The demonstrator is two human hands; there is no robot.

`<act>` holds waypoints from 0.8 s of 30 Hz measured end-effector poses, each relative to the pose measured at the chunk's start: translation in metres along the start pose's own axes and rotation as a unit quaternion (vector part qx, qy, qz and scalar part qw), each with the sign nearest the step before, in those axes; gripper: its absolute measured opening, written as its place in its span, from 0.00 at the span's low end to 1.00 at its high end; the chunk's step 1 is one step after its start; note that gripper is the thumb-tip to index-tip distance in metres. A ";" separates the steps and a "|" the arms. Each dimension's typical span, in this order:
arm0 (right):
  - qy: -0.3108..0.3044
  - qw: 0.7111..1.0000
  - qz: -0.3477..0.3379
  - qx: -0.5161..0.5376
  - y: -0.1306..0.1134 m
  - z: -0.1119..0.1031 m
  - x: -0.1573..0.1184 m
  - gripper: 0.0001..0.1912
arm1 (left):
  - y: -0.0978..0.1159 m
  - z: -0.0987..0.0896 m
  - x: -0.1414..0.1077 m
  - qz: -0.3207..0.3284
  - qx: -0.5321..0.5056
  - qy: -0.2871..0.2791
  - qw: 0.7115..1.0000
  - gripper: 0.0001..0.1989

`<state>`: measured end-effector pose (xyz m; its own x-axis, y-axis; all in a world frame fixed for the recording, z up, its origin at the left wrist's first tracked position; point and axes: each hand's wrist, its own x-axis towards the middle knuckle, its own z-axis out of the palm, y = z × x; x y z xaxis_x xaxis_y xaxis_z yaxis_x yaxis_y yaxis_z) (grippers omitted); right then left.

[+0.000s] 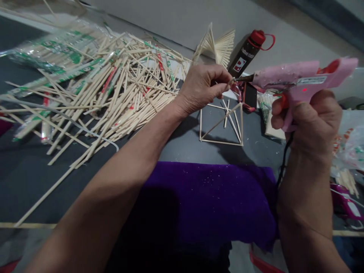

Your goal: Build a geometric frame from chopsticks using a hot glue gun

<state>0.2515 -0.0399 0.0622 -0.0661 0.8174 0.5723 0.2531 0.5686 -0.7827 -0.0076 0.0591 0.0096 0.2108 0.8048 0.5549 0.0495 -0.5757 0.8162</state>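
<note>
My right hand (313,110) grips a pink hot glue gun (287,76) by its handle, with a finger at the orange trigger and a red light lit on its side. My left hand (204,85) is closed in a pinch on what looks like a thin wooden stick (233,79), mostly hidden by the fingers. Its tip is at the gun's dark nozzle (248,78). Below the hands, an open frame of glued wooden sticks (222,143) stands on the dark grey table (182,149).
Loose wooden sticks (136,94) and wrapped packs (57,49) are heaped on the left. Behind stand a fanned stick model (224,45) and a dark bottle (244,55) with a red cap. A purple cloth (210,197) lies in front. A plastic bag (351,140) is at right.
</note>
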 end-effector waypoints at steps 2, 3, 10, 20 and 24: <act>-0.005 1.000 0.003 -0.001 0.000 0.001 0.000 0.20 | 0.001 0.000 0.000 0.000 0.003 0.002 1.000 0.04; -0.006 1.000 0.004 -0.003 0.000 0.002 0.000 0.20 | 0.002 0.001 0.000 -0.001 0.005 0.003 1.000 0.04; 0.006 1.000 -0.009 -0.010 0.002 0.005 0.001 0.26 | 0.006 0.000 0.000 -0.003 0.013 0.010 1.000 0.06; 0.011 0.999 -0.029 0.016 0.018 0.001 0.006 0.28 | 0.002 0.000 0.000 0.009 0.014 0.010 1.000 0.04; 0.013 0.996 -0.074 0.043 0.029 -0.001 0.010 0.29 | 0.000 0.001 0.001 0.005 0.024 0.007 1.000 0.03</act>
<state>0.2587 -0.0158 0.0454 -0.0711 0.7215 0.6888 0.1589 0.6899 -0.7062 -0.0063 0.0593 0.0100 0.1979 0.8006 0.5656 0.0942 -0.5899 0.8020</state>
